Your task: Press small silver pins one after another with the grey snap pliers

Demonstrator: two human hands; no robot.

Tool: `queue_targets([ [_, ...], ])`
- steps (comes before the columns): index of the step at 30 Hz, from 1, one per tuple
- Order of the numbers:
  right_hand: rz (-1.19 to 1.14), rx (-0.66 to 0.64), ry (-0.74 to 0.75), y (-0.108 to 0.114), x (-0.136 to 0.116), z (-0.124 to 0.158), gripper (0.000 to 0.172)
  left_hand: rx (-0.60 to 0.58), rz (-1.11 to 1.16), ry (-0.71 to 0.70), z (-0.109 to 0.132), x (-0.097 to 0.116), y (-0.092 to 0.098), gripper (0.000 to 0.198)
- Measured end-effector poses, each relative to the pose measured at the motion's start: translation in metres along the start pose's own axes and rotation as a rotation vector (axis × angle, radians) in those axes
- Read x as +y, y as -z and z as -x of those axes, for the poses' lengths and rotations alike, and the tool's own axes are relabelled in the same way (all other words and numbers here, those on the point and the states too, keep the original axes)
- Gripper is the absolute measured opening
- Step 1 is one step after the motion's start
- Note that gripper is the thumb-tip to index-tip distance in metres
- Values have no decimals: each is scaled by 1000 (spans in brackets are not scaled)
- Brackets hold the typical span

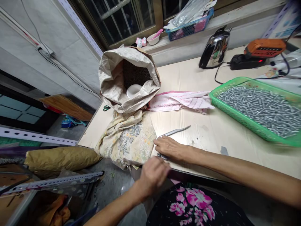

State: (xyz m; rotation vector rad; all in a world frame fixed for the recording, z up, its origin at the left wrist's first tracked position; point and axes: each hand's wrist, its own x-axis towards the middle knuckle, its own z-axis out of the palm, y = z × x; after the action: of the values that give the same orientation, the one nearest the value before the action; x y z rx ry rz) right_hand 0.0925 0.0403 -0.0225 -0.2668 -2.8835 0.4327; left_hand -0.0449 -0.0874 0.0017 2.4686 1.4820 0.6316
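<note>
My right hand [168, 147] rests on the wooden table with its fingers curled round a grey metal hand tool. A long, slim, pointed arm of the tool [176, 131] sticks out beyond the hand, and a short metal end shows below the fingers; its exact kind is hidden. Closed and blurred by motion, my left hand [155, 172] hovers at the table's front edge, just below the right one. Whatever it pinches is too small or hidden to name. Left of both hands, short silver metal pins [128, 138] lie scattered on a yellowish patterned cloth [148, 135].
An open woven sack [105, 72] stands behind the cloth, holding dark contents and a white bowl [133, 91]. A pink-white towel [181, 101] lies beside it. Rightward are a green basket [235, 125] of similar metal pieces, a kettle [216, 47] and an orange battery [264, 47] on a charger.
</note>
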Motion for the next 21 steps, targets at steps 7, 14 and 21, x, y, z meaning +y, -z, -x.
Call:
queue_targets([
  [7,185,139,224,-8,-2,9,19,150,-465,394,-44,-119,31,25],
  [14,239,184,291,-13,0,13,16,-149,-598,367,-83,-170,25,24],
  [21,-37,206,71,-6,11,11,19,125,-308,291,-72,-141,31,22],
])
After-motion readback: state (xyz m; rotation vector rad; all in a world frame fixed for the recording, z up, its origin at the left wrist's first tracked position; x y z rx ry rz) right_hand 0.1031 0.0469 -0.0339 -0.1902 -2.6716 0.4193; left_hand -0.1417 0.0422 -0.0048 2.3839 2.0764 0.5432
